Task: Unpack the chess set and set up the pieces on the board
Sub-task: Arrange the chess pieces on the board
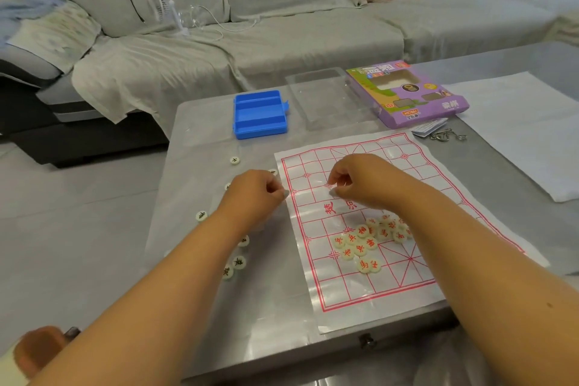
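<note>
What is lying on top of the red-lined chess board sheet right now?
On the red-lined plastic board sheet, a cluster of round white red-lettered pieces lies near its middle. The right hand and forearm cover some squares; anything beneath is hidden.

Far half of board bare: open passage. Near half blocked centre-right by red-marked piece cluster. Black-marked pieces scattered left of board on table. Far edge: blue case, clear lid, purple box.
</note>
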Motion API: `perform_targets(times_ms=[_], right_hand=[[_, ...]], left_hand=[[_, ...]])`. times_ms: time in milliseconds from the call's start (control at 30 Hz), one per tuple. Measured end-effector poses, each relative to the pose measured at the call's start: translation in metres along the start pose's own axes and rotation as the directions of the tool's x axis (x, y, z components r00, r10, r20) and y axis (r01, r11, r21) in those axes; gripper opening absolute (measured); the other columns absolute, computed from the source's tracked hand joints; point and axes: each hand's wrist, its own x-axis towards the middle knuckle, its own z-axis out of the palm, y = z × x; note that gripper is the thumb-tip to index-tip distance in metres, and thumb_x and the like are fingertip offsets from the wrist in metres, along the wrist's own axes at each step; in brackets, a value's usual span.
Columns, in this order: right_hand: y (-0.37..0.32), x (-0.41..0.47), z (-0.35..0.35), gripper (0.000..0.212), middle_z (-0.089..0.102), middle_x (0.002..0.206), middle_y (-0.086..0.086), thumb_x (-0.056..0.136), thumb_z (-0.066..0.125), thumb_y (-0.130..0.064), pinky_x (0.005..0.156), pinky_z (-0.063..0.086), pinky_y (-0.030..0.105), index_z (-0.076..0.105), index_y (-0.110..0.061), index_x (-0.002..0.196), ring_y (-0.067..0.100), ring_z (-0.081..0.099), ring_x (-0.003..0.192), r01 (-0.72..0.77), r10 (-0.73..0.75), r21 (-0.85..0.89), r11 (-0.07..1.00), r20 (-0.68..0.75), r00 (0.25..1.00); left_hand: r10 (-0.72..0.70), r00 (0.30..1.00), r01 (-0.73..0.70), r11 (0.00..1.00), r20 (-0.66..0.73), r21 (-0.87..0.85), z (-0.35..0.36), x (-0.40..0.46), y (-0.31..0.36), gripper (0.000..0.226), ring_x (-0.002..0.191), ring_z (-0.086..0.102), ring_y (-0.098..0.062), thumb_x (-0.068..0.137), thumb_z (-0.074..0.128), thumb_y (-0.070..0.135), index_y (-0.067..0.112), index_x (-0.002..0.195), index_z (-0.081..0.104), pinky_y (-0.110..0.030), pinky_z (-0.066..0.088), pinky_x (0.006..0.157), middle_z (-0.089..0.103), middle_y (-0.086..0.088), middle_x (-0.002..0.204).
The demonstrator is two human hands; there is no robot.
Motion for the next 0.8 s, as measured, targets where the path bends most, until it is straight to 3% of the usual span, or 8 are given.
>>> perform_targets(times_ms=[100, 267, 433, 533, 800], right_hand=[[0.003, -0.003, -0.007, 0.026, 0.065, 0.107, -0.003, 0.088, 0.064, -0.028, 0.082, 0.046, 0.019, 0.066, -0.021, 0.113, 0.010, 0.057, 0.092, -0.018, 0.018, 0.008, 1.000, -0.004, 1.000], [0.033, -0.024, -0.012, 0.017, 0.066, 0.099, -0.006, 0.086, 0.066, -0.026, 0.073, 0.047, 0.015, 0.068, -0.025, 0.103, 0.005, 0.057, 0.084, -0.077, 0.077, -0.005, 0.997, 0.026, 0.997], [0.049, -0.042, -0.003, 0.022, 0.062, 0.098, -0.011, 0.083, 0.069, -0.027, 0.069, 0.045, 0.013, 0.067, -0.030, 0.105, 0.006, 0.057, 0.085, -0.092, 0.093, -0.015, 0.996, 0.111, 0.990], [0.053, -0.044, 0.006, 0.027, 0.059, 0.097, -0.013, 0.081, 0.072, -0.025, 0.069, 0.044, 0.012, 0.068, -0.030, 0.107, 0.007, 0.057, 0.088, -0.082, 0.080, 0.014, 0.997, 0.130, 0.988], [0.055, -0.033, 0.016, 0.026, 0.059, 0.097, -0.011, 0.084, 0.068, -0.024, 0.068, 0.041, 0.010, 0.067, -0.029, 0.110, 0.007, 0.056, 0.086, -0.064, 0.066, -0.030, 0.998, 0.092, 0.994]], left_hand=[[0.047, 0.999, -0.047, 0.999, 0.012, -0.011, 0.004, -0.005, 0.001, 0.012, 0.076, 0.059, -0.007, 0.090, 0.063, 0.030, 0.020, 0.091, 0.069, -0.017, 0.042, 0.059, 0.066, 0.006, 0.089], [0.152, 0.981, -0.146, 0.988, 0.122, -0.058, 0.031, -0.012, 0.027, 0.014, 0.081, 0.060, -0.005, 0.085, 0.068, 0.030, 0.021, 0.094, 0.071, -0.026, 0.054, 0.079, 0.067, 0.008, 0.090], [0.214, 0.953, -0.210, 0.977, 0.213, -0.040, 0.057, -0.018, 0.053, 0.021, 0.078, 0.059, -0.008, 0.079, 0.074, 0.036, 0.021, 0.094, 0.070, -0.024, 0.051, 0.068, 0.065, 0.008, 0.084], [0.200, 0.944, -0.205, 0.979, 0.264, -0.006, 0.068, -0.020, 0.062, 0.029, 0.081, 0.062, -0.014, 0.075, 0.077, 0.038, 0.019, 0.096, 0.070, -0.030, 0.056, 0.074, 0.066, 0.004, 0.087], [0.168, 0.956, -0.191, 0.979, 0.242, 0.072, 0.078, -0.017, 0.071, 0.020, 0.078, 0.063, -0.016, 0.079, 0.073, 0.034, 0.016, 0.087, 0.069, -0.028, 0.052, 0.068, 0.068, -0.002, 0.084]])
